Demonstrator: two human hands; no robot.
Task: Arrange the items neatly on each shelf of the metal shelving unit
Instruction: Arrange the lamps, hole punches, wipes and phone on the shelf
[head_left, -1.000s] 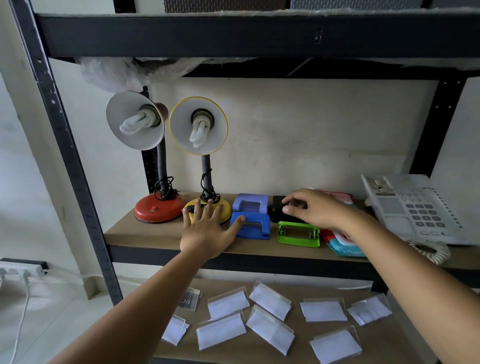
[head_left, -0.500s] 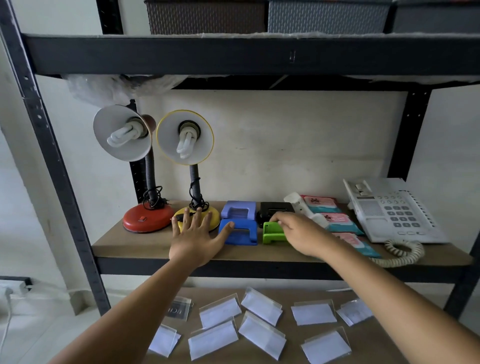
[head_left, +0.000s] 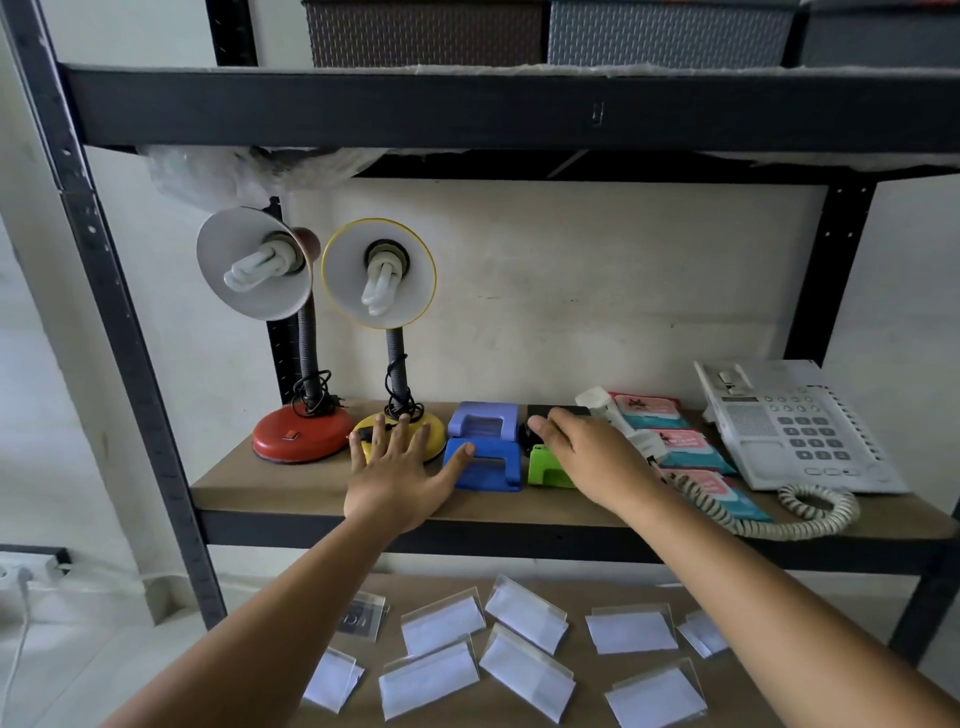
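Middle shelf, brown fibreboard deck (head_left: 291, 483) in a black perforated-steel frame (head_left: 119, 312).

Left hand (head_left: 400, 478) lies flat, fingers spread and straight, fingertips over the glossy yellow round lamp base (head_left: 434, 431), thumb against the left end of the dark blue plastic hole punch (head_left: 488, 465). It reads as a stop, so the row butts up square.

Right hand (head_left: 587, 452) rests palm-down over the matt black punch (head_left: 540, 413) and the lime-green plastic punch (head_left: 545, 470). Fingers look fairly straight, pressing rather than pinching; the underside is hidden, so I cannot tell for certain. Probable intent: slide this pair left against the blue ones.

The punches sit in a two-by-two block: a lilac-blue one (head_left: 483, 418) behind the dark blue, black behind green. Moulded, boxy, arched handles.

Left of them stand two gooseneck desk lamps, ribbed grey necks with cords wound round. The red enamel base (head_left: 301, 436) is just beside the yellow.

To the right, soft teal-and-pink wipe packets (head_left: 685, 447) overlap in a loose line, a white handset (head_left: 608, 410) lying across them. A white push-button telephone (head_left: 795, 426) sits beyond with its coiled cord (head_left: 810, 512) at the front edge.

Lower shelf holds clear acrylic label holders (head_left: 441, 623), scattered and not yet straightened.
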